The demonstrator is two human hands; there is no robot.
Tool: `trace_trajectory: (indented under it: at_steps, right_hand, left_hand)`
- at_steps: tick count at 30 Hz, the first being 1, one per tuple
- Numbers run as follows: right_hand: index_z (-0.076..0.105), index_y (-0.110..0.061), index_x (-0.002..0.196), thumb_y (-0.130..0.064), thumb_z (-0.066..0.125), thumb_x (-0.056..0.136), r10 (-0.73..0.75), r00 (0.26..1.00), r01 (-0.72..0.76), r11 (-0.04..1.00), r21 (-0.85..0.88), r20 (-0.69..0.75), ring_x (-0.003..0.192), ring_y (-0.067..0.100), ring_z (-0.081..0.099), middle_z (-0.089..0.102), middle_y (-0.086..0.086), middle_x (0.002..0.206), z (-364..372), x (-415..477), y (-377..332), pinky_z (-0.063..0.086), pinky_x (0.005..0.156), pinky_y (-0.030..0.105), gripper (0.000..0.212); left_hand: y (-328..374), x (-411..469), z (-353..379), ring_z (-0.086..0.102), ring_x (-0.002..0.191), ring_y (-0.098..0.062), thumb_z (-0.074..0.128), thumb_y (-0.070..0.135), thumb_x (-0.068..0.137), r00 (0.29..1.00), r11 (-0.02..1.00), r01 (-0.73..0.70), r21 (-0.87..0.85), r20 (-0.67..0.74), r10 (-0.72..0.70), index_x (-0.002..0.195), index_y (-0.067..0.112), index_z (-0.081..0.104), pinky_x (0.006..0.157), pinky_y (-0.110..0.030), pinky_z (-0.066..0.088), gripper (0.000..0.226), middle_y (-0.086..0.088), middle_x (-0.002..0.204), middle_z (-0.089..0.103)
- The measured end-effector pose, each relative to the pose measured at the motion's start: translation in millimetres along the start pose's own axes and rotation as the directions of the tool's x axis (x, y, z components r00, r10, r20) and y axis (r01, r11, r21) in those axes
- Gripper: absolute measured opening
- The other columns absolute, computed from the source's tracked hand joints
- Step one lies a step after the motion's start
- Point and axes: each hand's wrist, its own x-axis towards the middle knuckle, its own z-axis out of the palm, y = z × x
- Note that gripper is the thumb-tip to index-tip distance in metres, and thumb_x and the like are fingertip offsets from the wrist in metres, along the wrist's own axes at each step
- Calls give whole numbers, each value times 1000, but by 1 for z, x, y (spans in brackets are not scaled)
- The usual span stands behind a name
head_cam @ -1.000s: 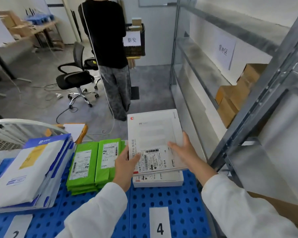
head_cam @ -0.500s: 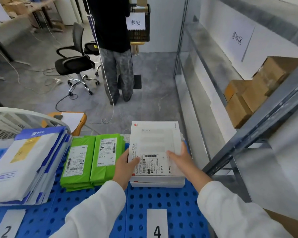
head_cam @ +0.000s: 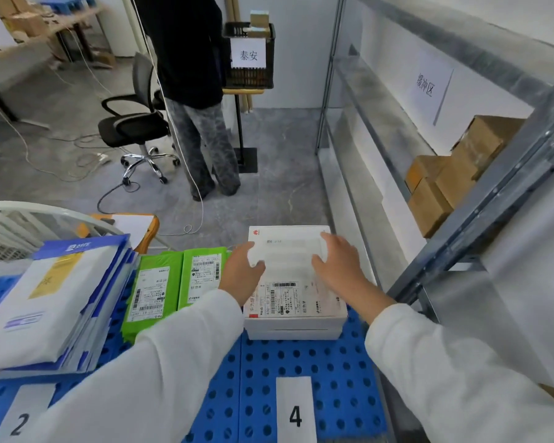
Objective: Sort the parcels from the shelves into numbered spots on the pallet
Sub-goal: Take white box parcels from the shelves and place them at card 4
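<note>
A flat white box (head_cam: 288,251) with a shipping label lies on top of a second white box (head_cam: 291,330), at the far end of the blue pallet (head_cam: 333,372) behind the label "4" (head_cam: 295,414). My left hand (head_cam: 242,273) rests on the box's left edge with its fingers spread on the lid. My right hand (head_cam: 339,266) lies flat on the right half of the lid. Neither hand lifts the box. Green parcels (head_cam: 160,289) are stacked just to the left. A pile of blue-and-white mailers (head_cam: 52,298) sits behind the label "2" (head_cam: 20,423).
A metal shelf upright (head_cam: 493,199) rises close on the right, with brown cardboard boxes (head_cam: 445,180) on the shelf behind it. A person in dark clothes (head_cam: 189,59) stands on the floor ahead, beside an office chair (head_cam: 131,129). Cables trail across the floor.
The white box came down from a tilted hold onto the other white box. My hands slid from its near edge up onto the lid.
</note>
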Motion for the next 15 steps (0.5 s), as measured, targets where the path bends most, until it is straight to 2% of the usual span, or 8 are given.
trace_trajectory:
  at_steps: [1, 3, 5, 7, 9, 12, 15]
  right_hand:
    - [33, -12, 145, -31, 50, 94, -64, 998, 66, 994, -90, 18, 136, 25, 33, 37, 7, 148, -10, -1, -10, 23, 115, 42, 57]
    - [33, -13, 144, -35, 49, 95, -150, 987, 158, 965, -210, 54, 136, 23, 33, 37, 4, 148, -29, -7, -26, 20, 115, 40, 56]
    - [30, -14, 146, -37, 48, 96, -184, 980, 198, 945, -261, 76, 137, 22, 32, 33, 2, 151, -42, -23, -40, 16, 117, 39, 58]
    - [28, -15, 148, -38, 48, 96, -196, 979, 203, 934, -293, 54, 139, 19, 31, 31, 0, 153, -52, -43, -52, 16, 118, 40, 60]
    - [31, -14, 145, -39, 49, 95, -190, 982, 183, 929, -323, 8, 135, 20, 33, 34, 0, 150, -62, -67, -62, 21, 115, 39, 59]
    - [35, -14, 142, -41, 51, 94, -107, 991, 78, 955, -286, -85, 128, 22, 39, 41, 1, 144, -67, -110, -75, 27, 109, 36, 58]
    - [41, -15, 136, -46, 52, 91, 58, 988, -83, 981, -178, -140, 116, 25, 47, 48, 3, 135, -48, -157, -90, 38, 98, 34, 56]
  left_hand:
    - [10, 0, -7, 40, 135, -21, 55, 19, 95, 997, 994, -73, 84, 32, 70, 142, 12, 41, 109, -31, 33, 50, -3, 144, 44]
    - [30, -5, -21, 37, 135, -23, 50, 24, 97, 970, 929, -235, 287, 129, 206, 143, 10, 39, 111, -33, 30, 49, -6, 147, 41]
    - [43, -13, -35, 43, 126, -26, 47, 27, 95, 922, 791, -386, 474, 180, 342, 134, 11, 44, 103, -35, 36, 42, -6, 135, 47]
    - [51, -22, -51, 47, 119, -25, 46, 27, 94, 853, 640, -503, 581, 216, 475, 126, 10, 47, 103, -33, 34, 36, -5, 126, 50]
    - [54, -33, -67, 43, 126, -25, 45, 29, 96, 780, 525, -585, 618, 252, 573, 132, 8, 44, 111, -33, 26, 41, -6, 134, 47]
    - [52, -58, -89, 33, 138, -21, 43, 31, 98, 715, 467, -647, 603, 267, 646, 142, 9, 36, 116, -30, 17, 50, -5, 146, 40]
    - [36, -83, -105, 40, 132, -20, 40, 34, 98, 665, 415, -698, 584, 314, 677, 137, 10, 42, 115, -30, 23, 46, -4, 141, 45]
